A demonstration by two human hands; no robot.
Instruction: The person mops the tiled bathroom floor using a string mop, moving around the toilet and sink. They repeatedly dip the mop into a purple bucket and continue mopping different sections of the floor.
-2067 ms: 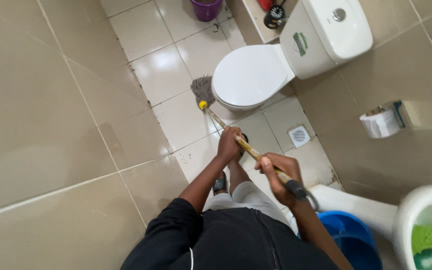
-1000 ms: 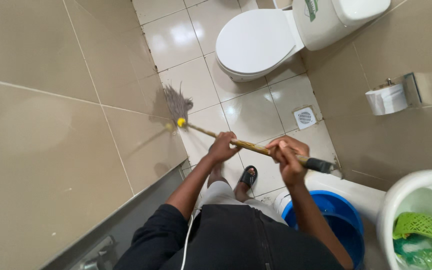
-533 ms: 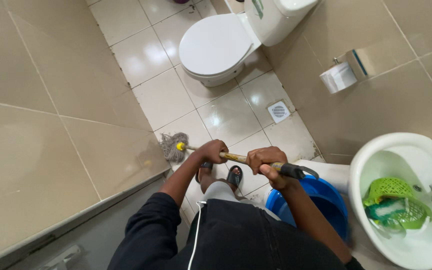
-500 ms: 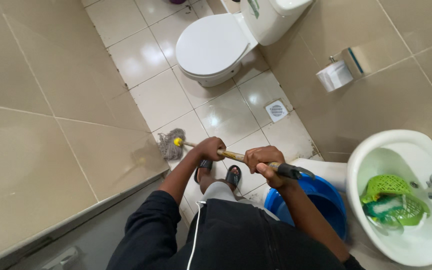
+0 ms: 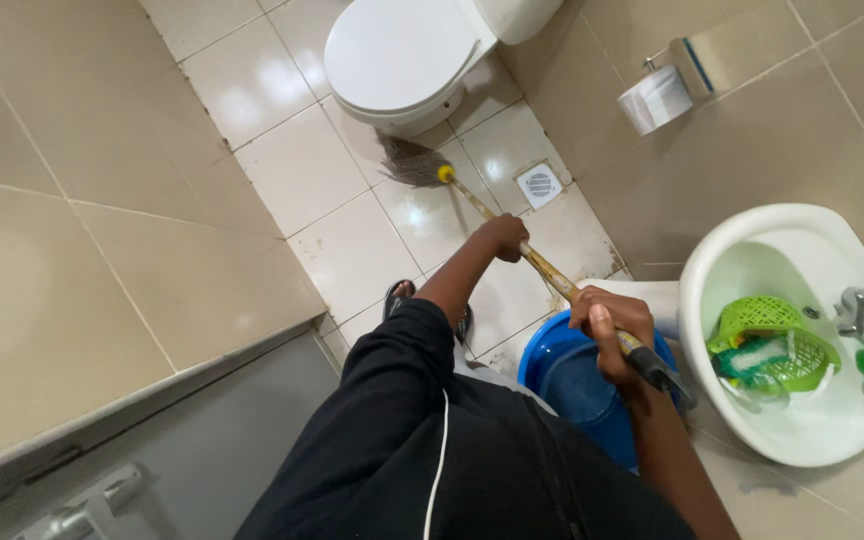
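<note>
I hold a long wooden broom (image 5: pixel 482 208) with both hands. My left hand (image 5: pixel 504 236) grips the stick near its middle. My right hand (image 5: pixel 604 330) grips it higher, close to the dark end of the handle. The bristle head (image 5: pixel 410 162) lies on the wet beige floor tiles right in front of the white toilet's (image 5: pixel 397 55) base. My dark sleeve and torso fill the lower middle of the view, and one sandalled foot (image 5: pixel 398 295) shows beside my left arm.
A blue bucket (image 5: pixel 577 385) stands under my right hand. At the right, a white sink (image 5: pixel 752 250) holds a green basket (image 5: pixel 772 340). There is a floor drain (image 5: pixel 539 184), a toilet paper roll (image 5: pixel 655 98) on the wall, and a door frame (image 5: pixel 132 400) at the lower left.
The broom head has swung from the floor near the left wall, close to my feet, out toward the toilet base. My left arm has stretched forward along the stick.
</note>
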